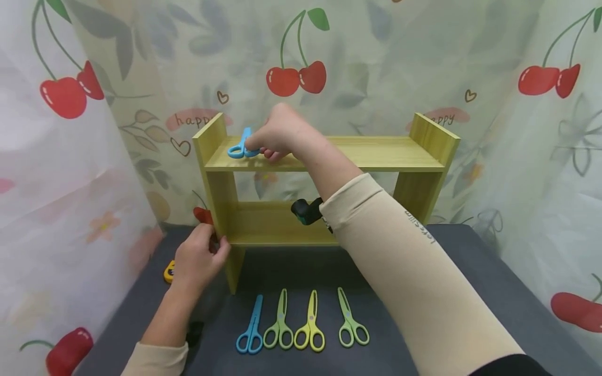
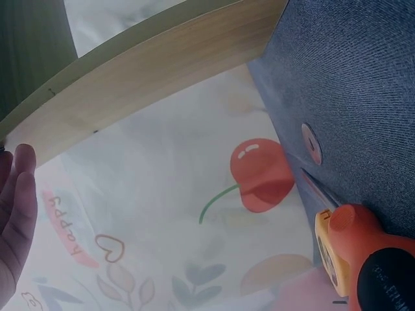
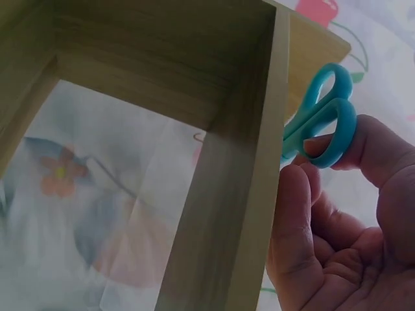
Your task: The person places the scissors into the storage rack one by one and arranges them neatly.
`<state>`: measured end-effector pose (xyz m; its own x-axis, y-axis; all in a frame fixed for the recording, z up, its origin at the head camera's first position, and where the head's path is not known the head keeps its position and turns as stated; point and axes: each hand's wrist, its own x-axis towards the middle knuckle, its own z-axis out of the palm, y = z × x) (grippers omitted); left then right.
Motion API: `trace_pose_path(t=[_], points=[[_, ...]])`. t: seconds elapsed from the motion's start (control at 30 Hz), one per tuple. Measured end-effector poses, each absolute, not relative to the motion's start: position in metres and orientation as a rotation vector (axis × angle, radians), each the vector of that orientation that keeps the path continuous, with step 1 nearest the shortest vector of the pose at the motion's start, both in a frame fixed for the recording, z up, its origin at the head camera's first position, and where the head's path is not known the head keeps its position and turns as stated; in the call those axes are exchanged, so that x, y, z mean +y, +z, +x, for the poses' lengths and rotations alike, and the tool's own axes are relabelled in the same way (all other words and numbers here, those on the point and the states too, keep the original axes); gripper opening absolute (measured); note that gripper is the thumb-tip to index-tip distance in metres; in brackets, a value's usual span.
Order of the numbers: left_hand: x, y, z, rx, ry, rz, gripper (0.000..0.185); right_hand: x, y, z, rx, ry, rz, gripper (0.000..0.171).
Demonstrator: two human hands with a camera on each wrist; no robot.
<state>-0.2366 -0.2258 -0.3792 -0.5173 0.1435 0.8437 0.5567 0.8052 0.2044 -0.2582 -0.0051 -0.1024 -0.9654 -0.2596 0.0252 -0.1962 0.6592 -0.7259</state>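
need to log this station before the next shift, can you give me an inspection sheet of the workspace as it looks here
surface: dark grey table, bearing a two-tier wooden shelf.
job's things: blue scissors on the shelf's top tier; four more scissors in a row on the table: blue, green, yellow, green.
clutter: yellow and orange tool at the table's left edge.
fingers: right hand pinches the blue scissors' handles; left hand grips the shelf's left upright.
cables: nothing seen.
surroundings: cherry-print curtains behind and at both sides.

Blue scissors' point(image 1: 240, 146) blades behind hand
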Motion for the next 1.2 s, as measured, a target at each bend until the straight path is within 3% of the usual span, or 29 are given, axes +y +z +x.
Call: trace_pose_path(t=[0.3,0.6,0.9,1.2], points=[[-0.224,-0.375,-0.238,-2.091,-0.580,-0.531,0.016,-0.025,-0.109,-0.259,2.909,-1.127,-0.318,0.021],[-0.223,-0.379,-0.239,-2.082,-0.577,-0.526,0.015,-0.040,-0.116,-0.260,2.997,-0.991,-0.375,0.032],[-0.223,-0.378,-0.238,-2.094,-0.589,-0.513,0.016,-0.044,-0.120,-0.257,3.083,-0.927,-0.446,0.030],[-0.224,-0.379,-0.237,-2.095,-0.579,-0.509,0.016,-0.037,-0.119,-0.252,3.069,-1.038,-0.433,0.038]])
